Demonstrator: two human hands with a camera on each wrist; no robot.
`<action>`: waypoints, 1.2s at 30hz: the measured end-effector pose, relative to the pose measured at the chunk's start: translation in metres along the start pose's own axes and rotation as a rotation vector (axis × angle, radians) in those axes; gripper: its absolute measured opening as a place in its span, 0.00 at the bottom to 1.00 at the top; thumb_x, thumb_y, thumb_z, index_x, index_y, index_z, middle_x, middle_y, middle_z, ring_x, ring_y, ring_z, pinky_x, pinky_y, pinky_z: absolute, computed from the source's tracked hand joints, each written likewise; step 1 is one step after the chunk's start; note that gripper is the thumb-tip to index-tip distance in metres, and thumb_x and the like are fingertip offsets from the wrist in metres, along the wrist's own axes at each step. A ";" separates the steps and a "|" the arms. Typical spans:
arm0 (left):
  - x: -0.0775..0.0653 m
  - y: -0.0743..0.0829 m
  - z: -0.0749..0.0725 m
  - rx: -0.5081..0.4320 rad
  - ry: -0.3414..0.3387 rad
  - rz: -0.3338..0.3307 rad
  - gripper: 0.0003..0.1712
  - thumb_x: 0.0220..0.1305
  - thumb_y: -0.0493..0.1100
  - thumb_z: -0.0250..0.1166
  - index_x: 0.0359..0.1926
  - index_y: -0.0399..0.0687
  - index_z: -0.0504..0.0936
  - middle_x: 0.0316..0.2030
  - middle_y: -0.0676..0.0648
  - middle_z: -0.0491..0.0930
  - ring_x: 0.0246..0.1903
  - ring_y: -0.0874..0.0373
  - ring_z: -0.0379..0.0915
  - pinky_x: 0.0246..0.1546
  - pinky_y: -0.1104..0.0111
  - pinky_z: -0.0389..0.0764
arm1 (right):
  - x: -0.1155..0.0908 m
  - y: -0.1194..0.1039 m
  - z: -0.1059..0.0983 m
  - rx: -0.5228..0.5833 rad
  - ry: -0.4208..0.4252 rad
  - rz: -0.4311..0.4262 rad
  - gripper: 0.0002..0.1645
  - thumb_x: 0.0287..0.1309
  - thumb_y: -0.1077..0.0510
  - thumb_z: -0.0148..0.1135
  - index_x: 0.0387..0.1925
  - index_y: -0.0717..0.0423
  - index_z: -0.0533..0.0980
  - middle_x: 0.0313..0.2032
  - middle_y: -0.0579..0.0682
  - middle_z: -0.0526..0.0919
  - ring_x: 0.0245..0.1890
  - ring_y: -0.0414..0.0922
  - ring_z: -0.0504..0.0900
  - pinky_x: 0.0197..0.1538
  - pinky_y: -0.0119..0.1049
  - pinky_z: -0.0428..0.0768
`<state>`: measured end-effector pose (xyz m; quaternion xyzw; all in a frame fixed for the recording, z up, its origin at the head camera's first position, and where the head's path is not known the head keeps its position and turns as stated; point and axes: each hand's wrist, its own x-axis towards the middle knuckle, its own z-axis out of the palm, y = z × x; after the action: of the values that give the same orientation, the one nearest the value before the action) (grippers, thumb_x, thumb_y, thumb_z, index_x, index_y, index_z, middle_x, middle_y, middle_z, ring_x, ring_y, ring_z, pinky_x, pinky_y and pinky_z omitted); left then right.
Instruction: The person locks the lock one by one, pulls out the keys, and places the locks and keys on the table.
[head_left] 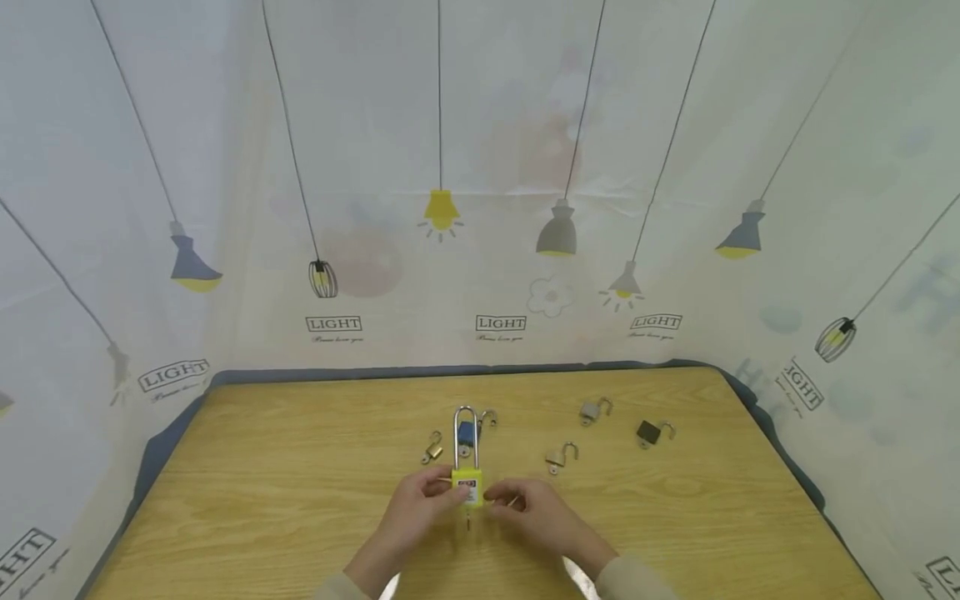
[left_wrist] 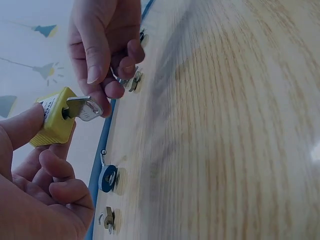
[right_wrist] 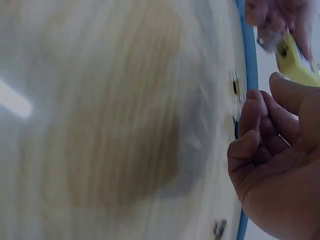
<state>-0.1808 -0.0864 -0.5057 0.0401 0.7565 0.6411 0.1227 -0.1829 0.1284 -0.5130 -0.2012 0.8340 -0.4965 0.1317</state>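
Padlock [head_left: 472, 477]: in left hand [head_left: 415, 505] | right hand [head_left: 536, 512]: beside | far table edge [head_left: 525, 376]: apart

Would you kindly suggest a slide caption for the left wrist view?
Left hand gripping a yellow padlock with a key inserted, right hand close beside the key.

Curtained booth [head_left: 495, 179], wooden table [head_left: 300, 467]

There are six padlocks [head_left: 467, 487], six keys [left_wrist: 82, 111], two hands [head_left: 420, 504] and one table [head_left: 675, 517].
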 end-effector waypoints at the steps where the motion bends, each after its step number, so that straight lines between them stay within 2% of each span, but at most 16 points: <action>1: 0.000 -0.001 0.000 -0.007 0.000 -0.001 0.26 0.58 0.50 0.68 0.53 0.41 0.77 0.42 0.42 0.84 0.42 0.54 0.78 0.52 0.51 0.73 | -0.001 -0.001 0.004 0.019 -0.021 -0.001 0.15 0.62 0.53 0.60 0.46 0.57 0.79 0.40 0.49 0.83 0.37 0.43 0.78 0.40 0.35 0.78; 6: 0.001 -0.003 -0.001 -0.031 -0.006 -0.007 0.23 0.59 0.49 0.67 0.52 0.41 0.78 0.42 0.42 0.84 0.43 0.55 0.77 0.53 0.50 0.71 | -0.003 -0.005 0.022 0.172 -0.083 0.026 0.15 0.61 0.54 0.61 0.46 0.59 0.79 0.41 0.52 0.84 0.38 0.42 0.79 0.41 0.34 0.79; 13: 0.000 -0.002 0.000 -0.041 0.000 -0.014 0.25 0.59 0.49 0.67 0.53 0.40 0.76 0.43 0.41 0.84 0.44 0.53 0.77 0.56 0.45 0.67 | -0.003 -0.003 0.030 0.285 -0.045 0.076 0.16 0.63 0.56 0.59 0.48 0.61 0.78 0.47 0.57 0.83 0.45 0.44 0.79 0.49 0.39 0.77; 19: -0.002 0.002 0.000 -0.046 0.000 -0.019 0.26 0.59 0.50 0.67 0.54 0.40 0.76 0.43 0.41 0.84 0.46 0.51 0.77 0.58 0.40 0.64 | -0.001 -0.001 0.036 0.390 -0.049 0.120 0.16 0.63 0.57 0.59 0.49 0.61 0.77 0.48 0.60 0.82 0.45 0.47 0.80 0.48 0.39 0.78; 24: -0.003 0.004 0.000 -0.044 -0.003 -0.023 0.27 0.59 0.50 0.67 0.55 0.39 0.75 0.44 0.41 0.83 0.46 0.51 0.77 0.58 0.39 0.63 | -0.001 -0.002 0.039 0.443 -0.024 0.141 0.17 0.62 0.57 0.60 0.49 0.63 0.77 0.48 0.61 0.82 0.45 0.49 0.81 0.49 0.40 0.79; 31: -0.003 0.005 0.001 -0.040 0.000 -0.025 0.27 0.59 0.50 0.67 0.55 0.39 0.75 0.43 0.41 0.83 0.46 0.51 0.77 0.58 0.40 0.64 | -0.002 -0.004 0.041 0.465 0.000 0.131 0.19 0.61 0.57 0.61 0.50 0.64 0.76 0.48 0.61 0.82 0.44 0.46 0.81 0.49 0.40 0.79; 36: -0.003 0.004 0.000 -0.042 0.004 -0.024 0.27 0.59 0.50 0.67 0.55 0.39 0.75 0.44 0.41 0.83 0.46 0.51 0.77 0.58 0.40 0.64 | 0.000 -0.002 0.042 0.480 0.010 0.131 0.20 0.61 0.57 0.62 0.51 0.65 0.75 0.48 0.62 0.82 0.43 0.46 0.81 0.46 0.36 0.80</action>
<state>-0.1783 -0.0859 -0.5018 0.0270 0.7434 0.6556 0.1296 -0.1646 0.0947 -0.5311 -0.1073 0.7041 -0.6718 0.2036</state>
